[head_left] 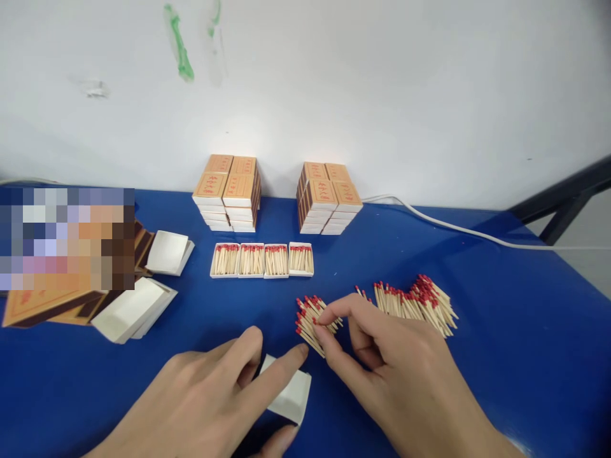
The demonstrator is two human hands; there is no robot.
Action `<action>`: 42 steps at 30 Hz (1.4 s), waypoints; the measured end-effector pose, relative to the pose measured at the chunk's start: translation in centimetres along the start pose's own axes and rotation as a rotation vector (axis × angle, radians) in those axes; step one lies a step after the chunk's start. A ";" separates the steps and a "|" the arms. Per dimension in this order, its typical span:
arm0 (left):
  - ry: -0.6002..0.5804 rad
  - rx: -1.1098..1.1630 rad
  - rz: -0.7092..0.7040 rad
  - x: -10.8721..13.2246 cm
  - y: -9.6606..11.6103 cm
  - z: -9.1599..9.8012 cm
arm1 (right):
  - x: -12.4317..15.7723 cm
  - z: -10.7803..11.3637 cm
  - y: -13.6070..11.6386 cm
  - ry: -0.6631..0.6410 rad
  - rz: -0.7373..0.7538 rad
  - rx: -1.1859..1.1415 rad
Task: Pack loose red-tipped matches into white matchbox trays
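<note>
My left hand (214, 397) grips a white empty matchbox tray (291, 394) near the front of the blue table (501, 356); thumb and fingers close around its sides. My right hand (396, 369) pinches a small bunch of red-tipped matches (310, 318) lying just beyond the tray, thumb and forefinger closed on their sticks. A larger loose pile of matches (420, 302) lies behind the right hand.
Several filled trays of matches (261, 259) sit in a row mid-table. Two stacks of closed orange matchboxes (229, 191) (327, 197) stand against the white wall. Empty white trays (133, 308) and flat brown sleeves (42, 305) lie left. A white cable (453, 226) runs right.
</note>
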State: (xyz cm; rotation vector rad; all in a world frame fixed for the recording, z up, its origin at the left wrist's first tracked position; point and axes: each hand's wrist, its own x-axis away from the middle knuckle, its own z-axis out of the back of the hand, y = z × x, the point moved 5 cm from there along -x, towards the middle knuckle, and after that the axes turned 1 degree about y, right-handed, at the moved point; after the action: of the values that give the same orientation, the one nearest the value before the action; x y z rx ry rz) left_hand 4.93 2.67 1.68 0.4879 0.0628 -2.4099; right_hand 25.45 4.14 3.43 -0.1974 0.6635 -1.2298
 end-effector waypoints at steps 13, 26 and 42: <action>-0.010 -0.023 0.012 -0.1 0.1 0.1 | -0.1 -0.3 0.0 0.047 -0.035 0.027; 0.025 -0.022 0.100 0.7 -0.2 0.0 | -0.2 0.1 1.8 -0.075 -0.126 0.093; 0.063 -0.006 0.131 1.8 -0.4 -0.3 | 0.6 -0.9 0.1 0.012 0.007 0.224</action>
State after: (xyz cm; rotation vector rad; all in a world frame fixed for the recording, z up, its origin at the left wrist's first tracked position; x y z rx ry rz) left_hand 3.49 1.97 0.70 0.5479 0.0635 -2.2660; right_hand 25.09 3.82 2.42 -0.0013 0.5316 -1.2893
